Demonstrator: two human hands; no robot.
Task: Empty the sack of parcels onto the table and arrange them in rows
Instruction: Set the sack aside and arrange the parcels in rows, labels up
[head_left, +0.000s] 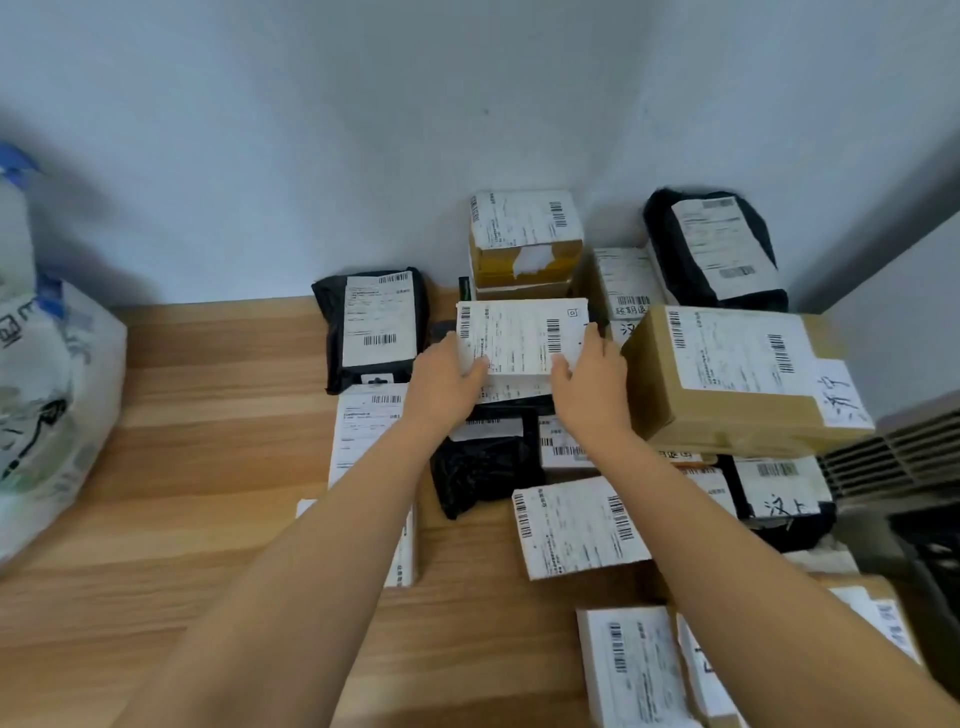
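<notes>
A white labelled parcel (521, 335) lies near the middle of the wooden table (208, 441). My left hand (444, 384) grips its left edge and my right hand (592, 384) grips its right edge. Around it lie other parcels: a black bag (374, 327) to the left, a yellow-and-white box (524, 239) behind, a large brown carton (737, 379) to the right, and a crumpled black bag (483, 467) below my hands. The white printed sack (47, 395) stands at the table's left edge.
More parcels crowd the right side: a black bag (711, 249) against the wall, a white flat parcel (576, 525), white boxes (639, 670) at the near right. A wall runs behind the table. A dark vented unit (893, 457) sits at the far right.
</notes>
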